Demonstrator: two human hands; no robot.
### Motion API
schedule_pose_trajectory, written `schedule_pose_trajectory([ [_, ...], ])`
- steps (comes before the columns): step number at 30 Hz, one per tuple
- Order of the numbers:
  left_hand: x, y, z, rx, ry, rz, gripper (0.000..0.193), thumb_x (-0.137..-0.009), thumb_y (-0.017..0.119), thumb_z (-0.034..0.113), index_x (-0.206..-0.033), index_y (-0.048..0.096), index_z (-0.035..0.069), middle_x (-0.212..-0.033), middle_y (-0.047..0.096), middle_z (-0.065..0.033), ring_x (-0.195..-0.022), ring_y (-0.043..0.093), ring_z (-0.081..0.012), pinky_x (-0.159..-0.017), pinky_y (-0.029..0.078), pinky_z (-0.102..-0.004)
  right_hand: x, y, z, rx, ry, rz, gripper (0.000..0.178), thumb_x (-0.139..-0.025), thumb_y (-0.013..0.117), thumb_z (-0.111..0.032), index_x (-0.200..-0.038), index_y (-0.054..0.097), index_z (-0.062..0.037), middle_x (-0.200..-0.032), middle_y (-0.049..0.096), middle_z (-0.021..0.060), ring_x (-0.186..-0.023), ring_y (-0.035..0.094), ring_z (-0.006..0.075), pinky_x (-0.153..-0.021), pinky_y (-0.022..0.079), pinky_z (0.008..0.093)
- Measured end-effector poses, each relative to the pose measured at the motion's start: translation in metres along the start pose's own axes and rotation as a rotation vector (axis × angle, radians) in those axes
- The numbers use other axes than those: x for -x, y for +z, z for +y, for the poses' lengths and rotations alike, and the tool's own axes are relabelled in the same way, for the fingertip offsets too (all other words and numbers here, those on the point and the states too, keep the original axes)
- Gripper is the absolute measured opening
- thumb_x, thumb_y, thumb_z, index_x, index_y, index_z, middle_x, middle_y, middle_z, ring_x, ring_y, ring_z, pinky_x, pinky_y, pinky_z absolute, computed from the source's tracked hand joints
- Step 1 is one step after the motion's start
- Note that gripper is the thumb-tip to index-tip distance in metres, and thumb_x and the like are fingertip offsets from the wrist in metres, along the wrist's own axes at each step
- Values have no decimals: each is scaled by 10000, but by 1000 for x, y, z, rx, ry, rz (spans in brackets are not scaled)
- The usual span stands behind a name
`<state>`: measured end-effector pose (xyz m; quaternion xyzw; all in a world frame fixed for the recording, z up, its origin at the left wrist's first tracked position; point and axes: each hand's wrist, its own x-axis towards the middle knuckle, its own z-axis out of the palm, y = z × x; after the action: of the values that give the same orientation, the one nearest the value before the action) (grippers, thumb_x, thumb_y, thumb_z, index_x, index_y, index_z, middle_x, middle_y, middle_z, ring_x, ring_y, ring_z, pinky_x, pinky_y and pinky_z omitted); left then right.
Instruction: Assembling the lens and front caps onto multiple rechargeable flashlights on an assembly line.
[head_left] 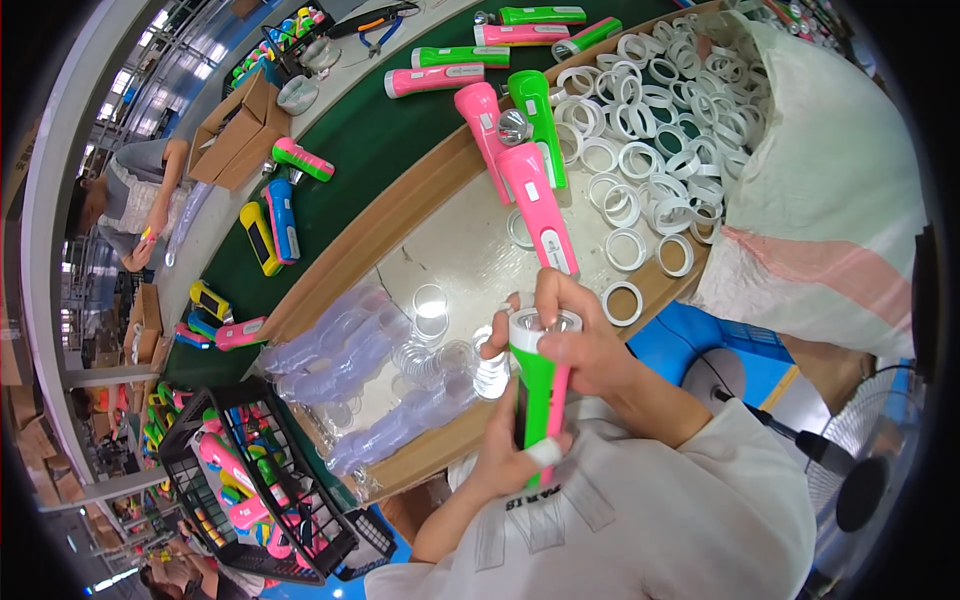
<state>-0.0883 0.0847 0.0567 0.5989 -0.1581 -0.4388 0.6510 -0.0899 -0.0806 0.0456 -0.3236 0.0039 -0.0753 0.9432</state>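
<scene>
A green and pink flashlight [541, 395] stands nearly upright in front of my chest, its white-rimmed head up. My left hand [492, 452] is wrapped round its lower body, with tape on one finger. Around the head, my right hand [590, 340] grips the white ring [525, 335], fingers bent over the rim. Just left of the head lie stacked clear lens discs [488, 370] on the tray. Beyond my hands rest a pink flashlight [537, 195], another pink one [480, 115] and a green one [533, 105]; a shiny reflector shows among them.
White rings [640, 150] are heaped at the tray's right, beside a large woven sack [815, 190]. Plastic-wrapped lens stacks [335, 350] lie left. Past the tray's cardboard edge [360, 225], a green belt [345, 150] carries flashlights. A black crate [250, 480] of flashlights stands lower left; a co-worker [135, 200] sits opposite.
</scene>
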Motion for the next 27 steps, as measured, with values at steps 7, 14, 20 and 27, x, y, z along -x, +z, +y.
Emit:
schedule_pose_trajectory([
  [7,-28,-15,0,-250,-81,95,586,-728,707,63,-1237,420,17,-856,583,-90,-740,596,-187,-656,464,-275,-8,-4,-5,212,92,240,277,-866,649,-157,-1024,435,-77,-995,593,137,-988,617,240,-870,503,400],
  [14,-45,-63,5,677,-220,-60,547,-769,692,180,-1231,455,8,-843,570,-109,-503,551,-181,-383,443,-278,26,-36,-42,1295,-8,383,321,-829,710,-252,-1014,570,-31,-1176,562,189,-1001,589,273,-854,476,348],
  [20,-129,-124,66,280,154,180,419,-911,599,254,-1220,499,-11,-919,610,-102,-756,614,-185,-672,517,-327,54,-51,-42,2184,-59,297,313,-721,762,-269,-809,601,-15,-929,563,158,-916,528,324,-760,465,395],
  [27,-105,-130,36,-1441,206,314,548,-733,734,232,-1218,577,31,-1100,613,-212,-1035,570,-366,-917,431,-419,45,-54,-39,2110,221,255,253,-731,729,-211,-832,598,-19,-963,562,175,-966,533,330,-774,474,405],
])
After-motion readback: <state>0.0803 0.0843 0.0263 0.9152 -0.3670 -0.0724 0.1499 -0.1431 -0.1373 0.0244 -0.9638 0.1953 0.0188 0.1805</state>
